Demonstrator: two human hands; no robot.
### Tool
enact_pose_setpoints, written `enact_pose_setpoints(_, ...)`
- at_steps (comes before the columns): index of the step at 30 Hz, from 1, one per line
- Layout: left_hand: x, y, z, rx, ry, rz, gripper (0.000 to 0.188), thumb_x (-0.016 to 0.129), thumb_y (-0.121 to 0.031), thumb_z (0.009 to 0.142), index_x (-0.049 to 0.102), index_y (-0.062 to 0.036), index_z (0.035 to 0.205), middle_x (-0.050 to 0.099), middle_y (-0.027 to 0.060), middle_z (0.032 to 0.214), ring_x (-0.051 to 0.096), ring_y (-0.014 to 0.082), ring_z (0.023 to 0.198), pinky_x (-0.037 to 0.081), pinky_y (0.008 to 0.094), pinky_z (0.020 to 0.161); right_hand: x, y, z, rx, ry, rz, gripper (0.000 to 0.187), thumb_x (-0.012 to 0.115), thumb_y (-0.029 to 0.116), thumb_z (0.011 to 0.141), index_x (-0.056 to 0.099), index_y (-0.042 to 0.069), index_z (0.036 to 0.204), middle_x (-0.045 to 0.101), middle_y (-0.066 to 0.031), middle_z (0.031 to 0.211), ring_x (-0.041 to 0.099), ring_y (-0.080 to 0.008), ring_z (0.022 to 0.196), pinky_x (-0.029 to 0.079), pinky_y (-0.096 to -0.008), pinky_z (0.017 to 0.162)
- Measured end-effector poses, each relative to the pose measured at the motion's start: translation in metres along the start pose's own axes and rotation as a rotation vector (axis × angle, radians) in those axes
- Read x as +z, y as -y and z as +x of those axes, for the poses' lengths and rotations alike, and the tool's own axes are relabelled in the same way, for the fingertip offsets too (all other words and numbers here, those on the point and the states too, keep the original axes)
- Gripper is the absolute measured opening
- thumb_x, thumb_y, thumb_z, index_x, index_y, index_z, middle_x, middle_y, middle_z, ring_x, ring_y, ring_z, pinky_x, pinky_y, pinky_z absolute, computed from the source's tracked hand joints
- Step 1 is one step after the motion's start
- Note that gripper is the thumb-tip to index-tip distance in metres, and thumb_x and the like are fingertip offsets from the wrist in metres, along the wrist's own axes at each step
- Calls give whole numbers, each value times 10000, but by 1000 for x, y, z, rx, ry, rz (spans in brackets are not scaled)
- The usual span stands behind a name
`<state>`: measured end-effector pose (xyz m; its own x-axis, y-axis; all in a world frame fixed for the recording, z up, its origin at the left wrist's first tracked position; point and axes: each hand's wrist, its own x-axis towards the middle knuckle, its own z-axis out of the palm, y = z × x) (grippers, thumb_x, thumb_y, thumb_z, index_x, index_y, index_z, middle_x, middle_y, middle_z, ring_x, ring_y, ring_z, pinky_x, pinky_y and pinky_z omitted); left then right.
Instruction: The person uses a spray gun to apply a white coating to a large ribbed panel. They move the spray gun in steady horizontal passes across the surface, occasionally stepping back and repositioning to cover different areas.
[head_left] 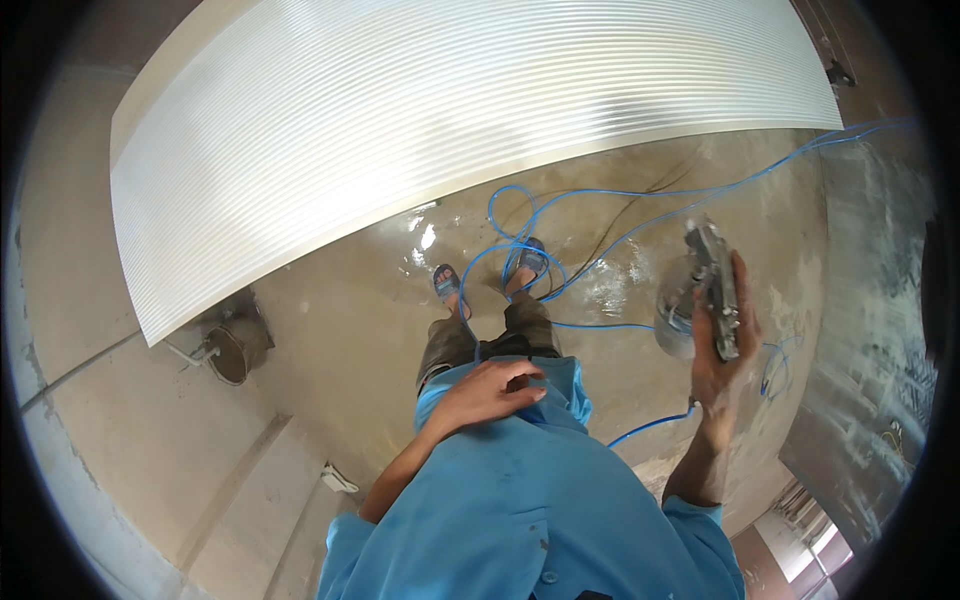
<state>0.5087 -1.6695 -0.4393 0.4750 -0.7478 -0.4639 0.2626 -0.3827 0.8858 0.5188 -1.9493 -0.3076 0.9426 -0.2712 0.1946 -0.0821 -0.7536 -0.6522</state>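
My right hand [722,365], out to the right, is closed round a spray gun [715,285]. Its metal body is caked with grey-white residue, and a cup [675,325] hangs at its left side. A blue air hose [650,427] runs up to the underside of my grip. My left hand [487,393] lies against the front of my blue shirt [520,480]. Its fingers are loosely bent, with a gap between thumb and forefinger, and it holds nothing. In front of me stretches a large white ribbed panel [450,110].
Looped blue hose [515,195] lies round my sandalled feet on the wet-looking floor [360,300]. A dirty bucket [230,355] stands at the left under the panel's corner. A paint-smeared dark board [870,310] is on the right. A small white object [338,478] sits low at left.
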Motion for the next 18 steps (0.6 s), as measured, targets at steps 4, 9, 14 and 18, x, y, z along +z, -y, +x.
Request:
enact_pose_setpoints(4,2,7,-16,-45,-49,9,366,704,-299,954,649,-61,1226,715,136,971,683,251,869,524,362,773,18,15,2,-37,147,129,589,634,-79,866,513,-9,1439,627,-227,1313,646,-330,1166,500,-378,968)
enact_pose_setpoints(9,3,26,-38,-118,-108,-16,408,714,-342,926,670,-65,1222,733,156,1005,702,285,921,539,373,820,65,45,-6,-220,368,491,632,662,-73,838,504,12,1444,615,-225,1346,645,-347,1154,524,-409,956)
enact_pose_setpoints(14,-1,30,-45,-89,-47,-65,383,718,-321,926,689,-66,1211,734,159,1078,709,279,988,541,376,863,78,66,-14,-138,563,717,617,642,-8,868,495,51,1465,608,-195,1371,642,-342,1161,519,-408,970)
enact_pose_setpoints(18,5,12,-30,-130,71,61,379,714,-311,930,687,-64,1216,733,150,1096,709,278,1007,540,374,875,57,45,-3,-157,303,624,640,639,-14,860,486,61,1477,623,-193,1343,647,-349,1146,514,-401,966)
